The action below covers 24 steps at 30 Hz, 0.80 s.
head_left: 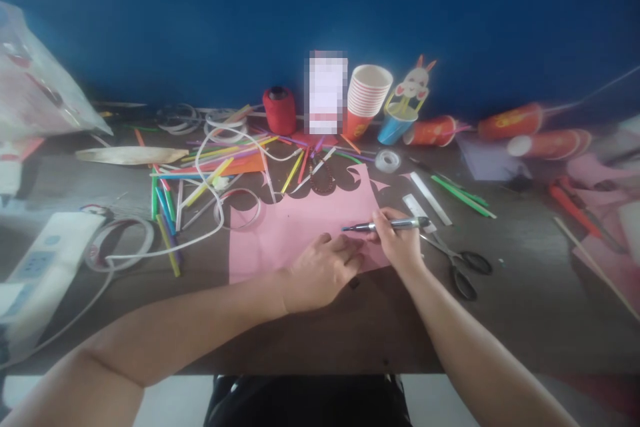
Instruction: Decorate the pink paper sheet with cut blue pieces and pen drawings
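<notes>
Gripping pen [385,224], right hand's [395,235] fingers closed round it, left hand [325,270] palm-down, fingers loosely curled.

my left hand [323,271] and right hand [400,240] bare, forearms [200,320] bare too. black clothing [305,405] at my lap, looks plain, details too dark.

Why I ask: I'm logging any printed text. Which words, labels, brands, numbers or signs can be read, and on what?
None can be read.
Fallen red cup: yellow print, too blurred.
Cup stack: yellow mark on the lowest part, too small.
Upright panel: pixelated, unreadable.
White block at left: bluish patches, too blurred.
Plastic bag: reddish markings, too blurred.
Marker: no legible text.
</notes>
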Motion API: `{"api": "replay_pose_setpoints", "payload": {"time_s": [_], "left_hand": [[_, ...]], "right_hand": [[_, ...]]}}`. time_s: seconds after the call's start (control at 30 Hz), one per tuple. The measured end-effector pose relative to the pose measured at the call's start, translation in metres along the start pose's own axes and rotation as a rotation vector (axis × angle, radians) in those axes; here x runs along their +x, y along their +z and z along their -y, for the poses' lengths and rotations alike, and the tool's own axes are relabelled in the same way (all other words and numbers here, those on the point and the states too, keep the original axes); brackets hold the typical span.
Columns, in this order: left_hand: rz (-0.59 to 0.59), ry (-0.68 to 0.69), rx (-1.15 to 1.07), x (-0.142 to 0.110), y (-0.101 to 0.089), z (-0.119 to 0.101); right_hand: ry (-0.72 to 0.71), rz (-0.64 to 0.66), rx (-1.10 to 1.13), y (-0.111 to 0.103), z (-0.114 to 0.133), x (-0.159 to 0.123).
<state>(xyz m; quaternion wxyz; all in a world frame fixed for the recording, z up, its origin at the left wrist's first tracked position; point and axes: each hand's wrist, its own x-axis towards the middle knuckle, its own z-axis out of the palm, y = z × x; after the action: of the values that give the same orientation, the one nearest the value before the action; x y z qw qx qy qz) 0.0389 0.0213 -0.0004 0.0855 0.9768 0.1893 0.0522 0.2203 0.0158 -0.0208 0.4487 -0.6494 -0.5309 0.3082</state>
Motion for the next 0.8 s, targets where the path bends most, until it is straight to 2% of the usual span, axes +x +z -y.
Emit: {"api": "replay_pose_setpoints", "payload": {"time_s": [0.43, 0.7, 0.8], "left_hand": [[-0.005, -0.008, -0.002, 0.0011, -0.0004, 0.0001], [0.009, -0.013, -0.014, 0.0002, -0.0015, 0.0007], [0.009, -0.016, -0.02, 0.0003, -0.0012, 0.0006]], "right_hand": [[0.031, -0.004, 0.015, 0.0, -0.0005, 0.0003], [0.075, -0.034, 0.206, -0.0007, 0.0005, 0.0018], [0.078, -0.037, 0.201, -0.0003, 0.0015, 0.0019]]}}
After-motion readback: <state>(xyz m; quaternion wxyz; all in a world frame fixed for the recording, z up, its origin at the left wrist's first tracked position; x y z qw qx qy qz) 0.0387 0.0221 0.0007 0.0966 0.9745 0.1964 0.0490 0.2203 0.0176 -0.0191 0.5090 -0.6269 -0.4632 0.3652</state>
